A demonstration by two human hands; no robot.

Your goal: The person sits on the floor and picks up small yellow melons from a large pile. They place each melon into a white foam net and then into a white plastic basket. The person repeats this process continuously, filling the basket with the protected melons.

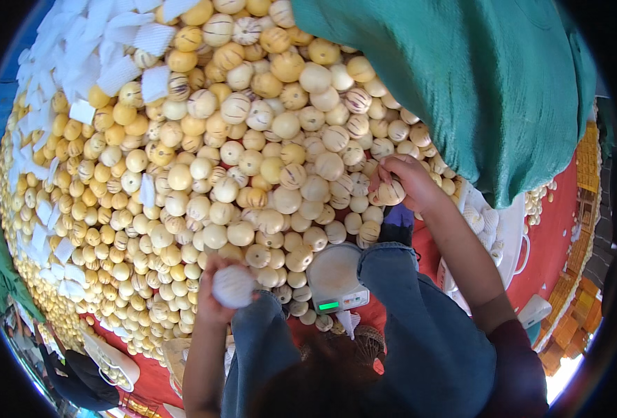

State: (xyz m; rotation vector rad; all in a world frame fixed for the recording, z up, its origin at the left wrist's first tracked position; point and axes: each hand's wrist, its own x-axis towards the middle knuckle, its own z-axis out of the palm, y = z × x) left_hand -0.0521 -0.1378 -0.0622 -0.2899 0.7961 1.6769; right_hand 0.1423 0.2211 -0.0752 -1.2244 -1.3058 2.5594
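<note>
My left hand [215, 290] grips a pepino melon in a white foam net sleeve [233, 287], close above my left knee; it is slightly blurred. A bare pepino melon, cream with thin dark stripes [390, 193], sits in the fingers of my right hand [405, 176], at the right side of the heap. Before me spreads a large heap of loose pepino melons [266, 172], pale cream to yellow, many with purple streaks. Between my knees stands a digital scale [335, 271] with a bare round plate and a lit green display.
Flattened white foam sleeves [99, 47] lie over the heap's far left. A green cloth [460, 78] covers its right side. A white tub [509, 245] beside my right arm holds sleeved fruit. At lower left, another white tub [111, 360] lies near a person in dark clothes [81, 379].
</note>
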